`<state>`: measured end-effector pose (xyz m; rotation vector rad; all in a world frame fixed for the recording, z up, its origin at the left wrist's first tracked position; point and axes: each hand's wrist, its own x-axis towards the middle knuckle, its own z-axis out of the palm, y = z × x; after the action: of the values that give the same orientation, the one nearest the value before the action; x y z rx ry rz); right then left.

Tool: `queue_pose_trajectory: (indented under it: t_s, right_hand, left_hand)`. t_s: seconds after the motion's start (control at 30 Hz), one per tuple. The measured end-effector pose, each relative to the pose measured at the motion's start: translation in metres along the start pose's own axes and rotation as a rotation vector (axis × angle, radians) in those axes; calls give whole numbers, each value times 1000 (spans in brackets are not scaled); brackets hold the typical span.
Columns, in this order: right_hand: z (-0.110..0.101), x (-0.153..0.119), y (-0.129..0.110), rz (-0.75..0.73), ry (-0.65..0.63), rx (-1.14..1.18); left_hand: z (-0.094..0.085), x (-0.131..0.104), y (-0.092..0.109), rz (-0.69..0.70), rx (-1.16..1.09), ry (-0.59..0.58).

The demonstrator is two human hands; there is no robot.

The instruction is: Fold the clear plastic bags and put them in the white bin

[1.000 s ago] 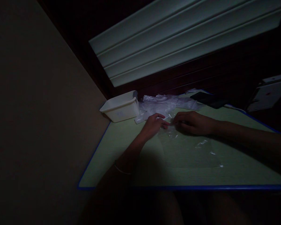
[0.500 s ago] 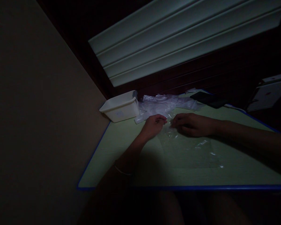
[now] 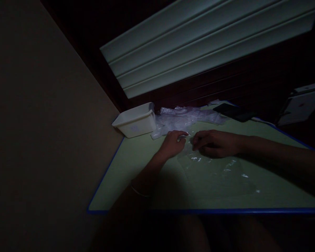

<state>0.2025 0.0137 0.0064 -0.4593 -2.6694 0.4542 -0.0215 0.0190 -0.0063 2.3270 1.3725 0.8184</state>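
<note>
A clear plastic bag (image 3: 217, 178) lies spread on the pale green tabletop, showing mainly by its bright glints. At its far end, my right hand (image 3: 215, 143) has curled fingers pinching the plastic. My left hand (image 3: 174, 142) is just to the left, its index finger stretched toward the bag's far edge and its thumb apart from it. A narrow gap separates the fingertips of both hands. The dim light hides the bag's exact outline and its opening.
A white plastic bin (image 3: 136, 122) stands at the table's back left, beside a heap of crumpled clear bags (image 3: 175, 120). Further right lie a dark flat object (image 3: 233, 112) and a white cable (image 3: 262, 121). Blue edging (image 3: 225, 211) borders the table (image 3: 136, 168).
My left thumb and index finger have parted from their pinch. Both hands have come slightly nearer to me, and the bag has slid a little toward me and to the right.
</note>
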Motion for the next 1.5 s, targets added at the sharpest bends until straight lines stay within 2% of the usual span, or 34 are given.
queue_pose_trajectory:
  t_s: [0.4, 0.63, 0.7, 0.77, 0.87, 0.93, 1.0, 1.17, 1.37, 1.5]
  right_hand:
    - [3, 2, -7, -5, -15, 17]
    - [3, 2, -6, 2, 8, 20]
    - [1, 1, -4, 17, 62, 28]
    - [-1, 1, 0, 81, 174, 2]
    - [-3, 0, 7, 290, 364, -87]
    - [-4, 0, 10, 417, 412, -115]
    - [-5, -1, 10, 459, 394, -104]
    - [-5, -2, 7, 415, 301, -96]
    - [-5, -4, 13, 483, 358, -109]
    - [-5, -4, 14, 426, 329, -78]
  left_hand:
    - [7, 3, -3, 13, 42, -26]
    - [5, 5, 0, 7, 5, 28]
    - [2, 6, 1, 16, -43, 49]
    - [-1, 6, 1, 22, -99, 65]
    - [-5, 6, 2, 11, -183, 82]
    - [-6, 6, 5, 1, -234, 97]
    - [-8, 5, 8, -8, -286, 104]
    - [-12, 4, 14, 31, -388, 76]
    - [-13, 1, 15, 77, -453, -17]
    - [-14, 1, 13, 91, -462, -62]
